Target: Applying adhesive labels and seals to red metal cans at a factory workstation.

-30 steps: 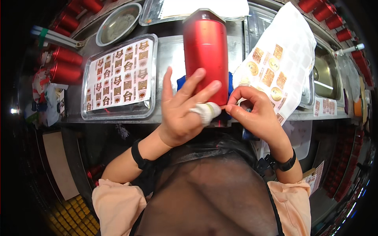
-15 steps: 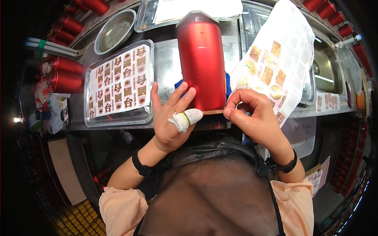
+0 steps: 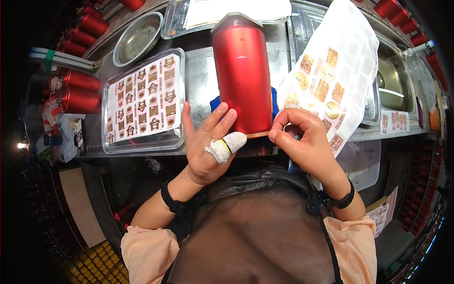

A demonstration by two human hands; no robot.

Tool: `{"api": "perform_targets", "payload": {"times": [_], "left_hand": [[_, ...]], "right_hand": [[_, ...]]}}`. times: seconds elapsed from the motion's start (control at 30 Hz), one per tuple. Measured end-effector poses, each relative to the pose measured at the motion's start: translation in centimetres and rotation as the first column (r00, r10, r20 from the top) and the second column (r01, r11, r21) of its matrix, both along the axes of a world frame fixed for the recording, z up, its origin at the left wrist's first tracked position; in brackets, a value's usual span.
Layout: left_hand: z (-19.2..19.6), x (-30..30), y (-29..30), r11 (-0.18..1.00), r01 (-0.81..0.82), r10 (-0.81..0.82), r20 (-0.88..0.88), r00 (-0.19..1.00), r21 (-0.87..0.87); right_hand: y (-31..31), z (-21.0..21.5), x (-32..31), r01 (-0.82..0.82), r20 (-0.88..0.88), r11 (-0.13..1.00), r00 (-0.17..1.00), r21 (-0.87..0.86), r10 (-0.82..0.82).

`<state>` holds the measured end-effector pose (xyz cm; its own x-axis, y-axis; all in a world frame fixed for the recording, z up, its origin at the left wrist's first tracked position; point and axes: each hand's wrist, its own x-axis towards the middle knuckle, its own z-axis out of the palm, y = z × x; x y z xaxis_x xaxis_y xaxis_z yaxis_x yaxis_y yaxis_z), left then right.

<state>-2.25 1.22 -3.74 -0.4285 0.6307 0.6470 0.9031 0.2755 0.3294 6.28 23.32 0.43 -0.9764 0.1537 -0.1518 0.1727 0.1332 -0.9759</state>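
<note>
A red metallic bottle (image 3: 242, 80), tapered to a dark angular end, lies in front of me with its base toward me. A narrow gold band (image 3: 257, 135) runs along the base edge. My left hand (image 3: 208, 146) is open, fingers spread, with fingertips by the bottle's lower left side. One digit wears a white cloth finger cover (image 3: 235, 141) and reaches the base edge. My right hand (image 3: 302, 139) is closed, thumb and forefinger pinched at the band's right end; what is between them is too small to tell. Blue cloth (image 3: 215, 104) shows beneath the bottle.
To the left, a clear tray (image 3: 142, 144) holds a printed decal sheet (image 3: 142, 102); behind it stands a metal bowl (image 3: 137, 40). A white decal sheet (image 3: 350, 61) lies at right, near a steel sink (image 3: 392, 90). More red bottles (image 3: 80, 99) line the left.
My left hand has shifted slightly to the right, its covered digit moving along the base edge. The right hand stays nearly still at the band's end.
</note>
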Motion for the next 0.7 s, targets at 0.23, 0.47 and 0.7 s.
{"api": "perform_targets", "payload": {"times": [0.23, 0.47, 0.7], "left_hand": [[1.2, -0.1, 0.5, 0.995, 0.012, -0.017, -0.042, 0.999, -0.097], [2.6, -0.6, 3.5, 0.992, 0.074, -0.086, -0.112, 0.990, -0.105], [0.8, -0.4, 1.9, 1.000, -0.003, 0.004, 0.012, 1.000, -0.013]], "right_hand": [[-0.1, -0.3, -0.1, 0.010, 0.007, 1.000, 1.000, -0.011, -0.010], [0.0, -1.7, 0.1, 0.020, -0.006, 1.000, 1.000, 0.013, -0.020], [-0.5, -0.6, 0.3, -0.014, 0.039, 0.999, 0.999, -0.036, 0.015]]}}
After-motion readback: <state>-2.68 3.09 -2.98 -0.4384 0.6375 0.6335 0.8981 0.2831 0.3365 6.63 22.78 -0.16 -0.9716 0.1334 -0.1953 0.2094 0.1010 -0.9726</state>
